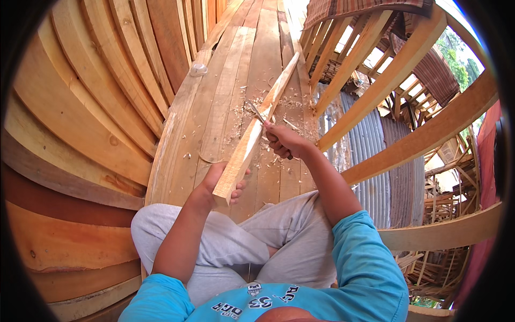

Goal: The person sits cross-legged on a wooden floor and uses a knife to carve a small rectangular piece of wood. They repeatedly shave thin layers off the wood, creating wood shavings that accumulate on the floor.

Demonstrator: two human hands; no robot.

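A long squared piece of wood [248,144] slants away from me, its thick square end near my lap and its tapered far end over the floorboards. My left hand [217,180] is wrapped round the thick end from below and the left. My right hand [284,140] is closed round a knife [257,114], whose narrow blade lies against the wood's upper face about midway along. Pale, freshly cut surfaces show on the wood near the blade. Most of the knife's handle is hidden in my fist.
Wood shavings [292,110] are scattered over the plank floor [214,115]. A small clear plastic container [198,69] sits at the far left. A plank wall [86,96] closes the left side; slatted railing [386,75] runs along the right, with corrugated metal sheets [370,155] beyond it.
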